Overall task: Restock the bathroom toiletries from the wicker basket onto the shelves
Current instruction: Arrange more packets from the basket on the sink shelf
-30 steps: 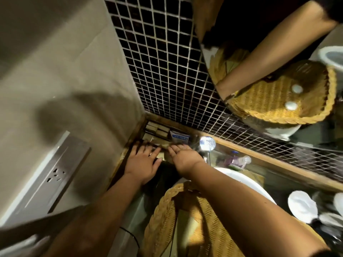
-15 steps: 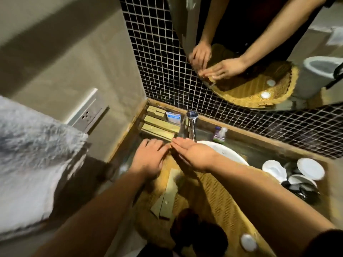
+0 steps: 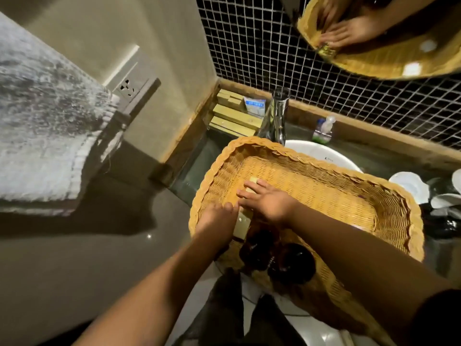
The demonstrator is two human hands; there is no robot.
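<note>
Wicker basket (image 3: 389, 221) was big, tan-yellow, tight weave with a braided rim and rounded corners, and sat across the white sink basin (image 3: 321, 152) just in front of the faucet (image 3: 277, 116). Its floor was mostly bare weave. Pale flat boxes (image 3: 243, 224) lay at its left end under the hands, and dark round bottles (image 3: 291, 267) stood at the near end, in shadow, details not readable. Both forearms reached in from the bottom of the head view. Right hand (image 3: 267, 203) lay palm down on a pale box, fingers (image 3: 249, 187) straight and slightly spread, pressing flat and gripping nothing. Left hand (image 3: 217, 221) sat just beside it at the basket's left wall, fingertips bent down against the box edge and touching the right hand's fingertips; could not tell whether those fingers gripped the box. In the back left corner of the tabletop (image 3: 199, 158), stacked pale yellow boxes (image 3: 234, 118) lay against the wall, with a blue-and-white packet (image 3: 255, 106) right behind them. A small clear bottle (image 3: 323, 131) stood right of the faucet. White dishes (image 3: 411, 187) sat at the right edge, and a white towel (image 3: 42, 121) hung on the left.
</note>
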